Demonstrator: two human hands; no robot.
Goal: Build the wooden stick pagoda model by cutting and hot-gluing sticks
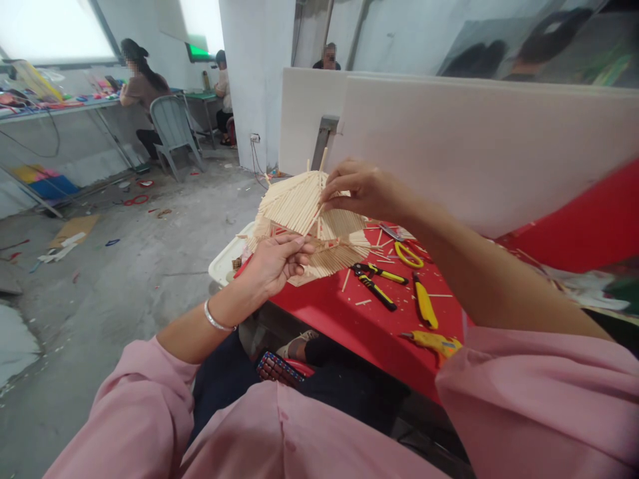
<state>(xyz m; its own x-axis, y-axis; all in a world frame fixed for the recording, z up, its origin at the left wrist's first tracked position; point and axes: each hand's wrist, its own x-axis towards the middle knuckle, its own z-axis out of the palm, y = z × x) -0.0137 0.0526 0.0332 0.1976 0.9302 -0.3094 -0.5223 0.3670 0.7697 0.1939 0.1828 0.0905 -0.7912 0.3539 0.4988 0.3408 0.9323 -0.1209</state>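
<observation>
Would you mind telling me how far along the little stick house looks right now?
Several roof panels of the stick house already look tightly covered. In hand: the left hand steadies it from below while the right hand pinches a stick at the ridge. Loose sticks on the red table suggest more remains.

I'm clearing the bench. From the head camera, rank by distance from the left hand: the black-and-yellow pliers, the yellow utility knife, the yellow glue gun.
From the left hand:
1. Black-and-yellow pliers, right of it on the red table.
2. Yellow utility knife, further right.
3. Yellow glue gun, farthest, by the table's near edge.
</observation>
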